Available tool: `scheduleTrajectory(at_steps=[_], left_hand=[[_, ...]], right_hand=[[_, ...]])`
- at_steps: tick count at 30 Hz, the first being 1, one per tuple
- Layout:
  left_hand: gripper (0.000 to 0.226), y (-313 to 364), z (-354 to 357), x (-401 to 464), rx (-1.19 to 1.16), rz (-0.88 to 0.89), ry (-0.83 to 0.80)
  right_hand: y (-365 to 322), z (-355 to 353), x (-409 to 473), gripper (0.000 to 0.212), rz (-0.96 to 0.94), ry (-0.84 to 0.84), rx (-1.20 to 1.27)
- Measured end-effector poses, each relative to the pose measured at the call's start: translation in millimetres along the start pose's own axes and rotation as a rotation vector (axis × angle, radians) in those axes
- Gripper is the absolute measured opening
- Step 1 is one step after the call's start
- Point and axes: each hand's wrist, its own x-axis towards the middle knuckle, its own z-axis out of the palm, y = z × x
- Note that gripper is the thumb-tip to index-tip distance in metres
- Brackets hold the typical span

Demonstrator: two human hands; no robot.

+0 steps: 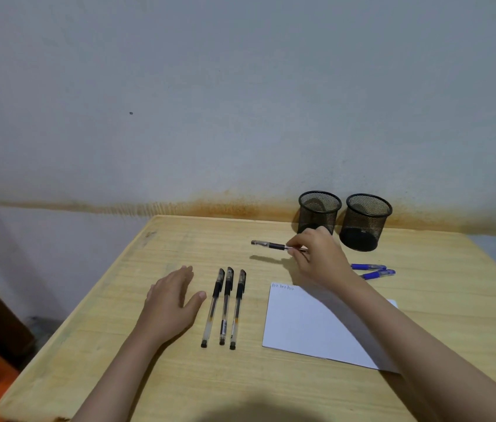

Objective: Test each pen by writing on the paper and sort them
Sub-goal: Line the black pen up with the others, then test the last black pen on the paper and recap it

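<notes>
Presently we hold one black pen aloft, between test and sorting.

Nearest us, the paper (307, 324) lies flat on the table (155, 373), with a few small marks at its top left corner; three capped black pens (225, 306) lie side by side just left of it, and our left hand (173, 303) rests flat, fingers straight, beside them. Farther off, our right hand (319, 257) pinches a black pen (274, 245) by one end, level above the table; two blue pens (373, 270) lie to its right. Beyond stand two mesh cups (319, 211), seemingly empty. We judge it best to tip the pen upright before dropping it into a cup.
</notes>
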Motion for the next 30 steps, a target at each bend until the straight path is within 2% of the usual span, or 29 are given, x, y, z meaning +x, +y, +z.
scheduleTrajectory(at_steps=[4,7,9,13,18,25,30], left_hand=[[0.052,43.0,-4.5,-10.2,-0.263,0.079,0.161],[0.046,75.1,-6.6,-10.0,-0.351,0.29,0.193],[0.041,86.7,-6.4,-5.2,-0.314,0.414,0.211],[0.026,103.6,-3.2,-0.8,-0.319,0.507,0.251],[0.021,113.0,0.6,-2.3,-0.422,0.484,0.296],[0.014,124.0,7.1,-5.6,-0.38,0.541,0.25],[0.013,113.5,-0.3,1.3,-0.441,0.539,0.232]], right_hand=[[-15.8,-20.9,-19.1,0.011,-0.132,0.029,0.241],[-28.1,-39.2,-32.3,0.011,-0.086,-0.024,0.384],[-33.4,-49.2,-39.2,0.011,-0.042,-0.053,0.434],[-34.7,-66.3,-49.5,0.011,0.104,-0.101,0.6],[-40.4,-85.3,-62.8,0.018,0.352,-0.114,1.187],[-64.4,-61.4,-70.7,0.014,0.377,0.018,1.115],[-75.5,-55.8,-71.8,0.013,0.311,0.059,1.043]])
